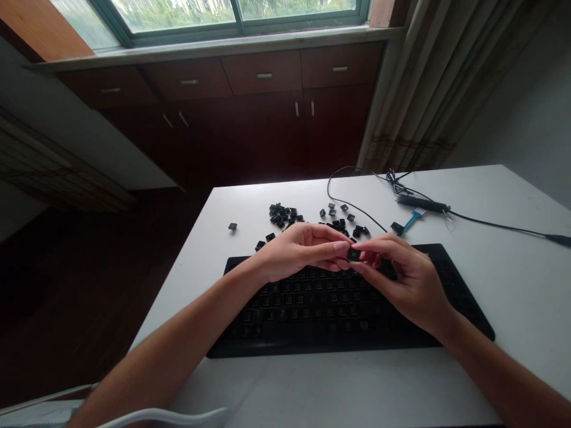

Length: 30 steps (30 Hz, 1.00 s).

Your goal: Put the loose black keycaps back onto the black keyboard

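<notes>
Pinched a small black key (354, 254) between both hands, just above the upper part of the keyboard (321, 340), with the left hand (307, 246) closed on the left side and the right hand (404, 273) gripping the other side between thumb and fingers. Held the key with a pale mark on its face turned toward the camera. Had the keyboard lying lengthwise across a white tabletop (312, 386), beneath both hands and partly hidden by them. Saw a heap of loose keys (281, 215) beyond the left hand, more scattered keys (332, 212) to its right, and a lone key (232, 226) well apart to the left. Could not count the heap, partly covered by the left hand. Noticed a blue brush (411, 221) beyond the right hand, near a black stick (422, 203) with thin wire at one end, and a dark cable (504, 225) trailing off to the right. Saw brown cabinets (254, 125) below a window (187, 15) farther back, beside a hanging curtain (414, 77).
</notes>
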Motion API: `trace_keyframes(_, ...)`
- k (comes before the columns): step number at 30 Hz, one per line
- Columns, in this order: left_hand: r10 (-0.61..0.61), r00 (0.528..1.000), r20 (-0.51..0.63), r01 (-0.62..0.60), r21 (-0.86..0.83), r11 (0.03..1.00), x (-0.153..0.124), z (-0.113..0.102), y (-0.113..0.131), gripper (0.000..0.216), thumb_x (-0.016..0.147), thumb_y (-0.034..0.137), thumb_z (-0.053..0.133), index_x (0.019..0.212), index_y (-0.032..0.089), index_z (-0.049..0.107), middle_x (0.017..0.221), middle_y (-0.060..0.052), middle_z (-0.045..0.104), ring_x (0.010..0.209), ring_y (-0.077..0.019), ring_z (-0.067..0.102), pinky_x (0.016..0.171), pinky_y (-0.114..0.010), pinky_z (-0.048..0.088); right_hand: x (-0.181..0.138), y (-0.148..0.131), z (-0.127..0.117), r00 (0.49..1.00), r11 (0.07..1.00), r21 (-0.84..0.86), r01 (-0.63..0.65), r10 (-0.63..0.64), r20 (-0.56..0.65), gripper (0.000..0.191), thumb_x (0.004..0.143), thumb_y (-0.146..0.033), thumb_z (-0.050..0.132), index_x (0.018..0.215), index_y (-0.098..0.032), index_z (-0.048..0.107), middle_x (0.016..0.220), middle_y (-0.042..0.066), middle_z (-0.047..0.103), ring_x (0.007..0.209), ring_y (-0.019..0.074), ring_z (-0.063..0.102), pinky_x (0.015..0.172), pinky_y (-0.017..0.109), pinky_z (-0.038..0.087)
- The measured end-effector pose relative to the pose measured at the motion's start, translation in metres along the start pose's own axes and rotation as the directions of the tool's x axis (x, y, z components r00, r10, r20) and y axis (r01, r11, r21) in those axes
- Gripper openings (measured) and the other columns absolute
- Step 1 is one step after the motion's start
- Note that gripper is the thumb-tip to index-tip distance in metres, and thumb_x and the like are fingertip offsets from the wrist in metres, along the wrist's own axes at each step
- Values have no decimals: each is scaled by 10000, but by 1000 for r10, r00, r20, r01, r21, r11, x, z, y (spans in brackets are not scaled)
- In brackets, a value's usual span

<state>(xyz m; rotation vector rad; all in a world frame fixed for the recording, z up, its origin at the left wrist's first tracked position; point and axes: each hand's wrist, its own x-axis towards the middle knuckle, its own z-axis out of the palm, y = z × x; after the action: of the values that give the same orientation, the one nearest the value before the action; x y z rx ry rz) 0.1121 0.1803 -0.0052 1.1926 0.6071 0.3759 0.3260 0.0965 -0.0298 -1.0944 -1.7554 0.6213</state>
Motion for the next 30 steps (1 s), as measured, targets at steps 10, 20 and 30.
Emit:
trace_keyframes(10, 29, 999, 29, -29, 15, 999, -2, -1, 0, 321, 868, 281, 741, 1150, 137, 692, 1025, -93, 748, 963, -164, 720, 892, -309, 584, 0, 1, 1, 1000, 1000, -9, -3, 3, 6, 258, 890, -210, 703, 1141, -262, 673, 919, 28, 632, 787, 151, 612, 688, 312, 552)
trace_keyframes(20, 36, 999, 4, -36, 107, 994, -1, 0, 1, 311, 881, 366, 717, 1093, 139, 709, 969, -81, 745, 893, -144, 709, 847, -286, 580, -3, 6, 2, 999, 1000, 5, 25, -25, 33, 325, 881, -175, 694, 1188, -264, 632, 920, 19, 644, 790, 153, 615, 709, 320, 547)
trace_keyframes(30, 48, 998, 29, -53, 225, 973, -2, 0, 1, 363, 905, 442, 666, 1120, 157, 733, 997, -88, 755, 915, -154, 704, 835, -273, 570, -3, 7, 3, 999, 999, -12, 40, -40, 18, 353, 861, -182, 727, 1186, -290, 639, 916, 7, 663, 778, 156, 626, 681, 323, 549)
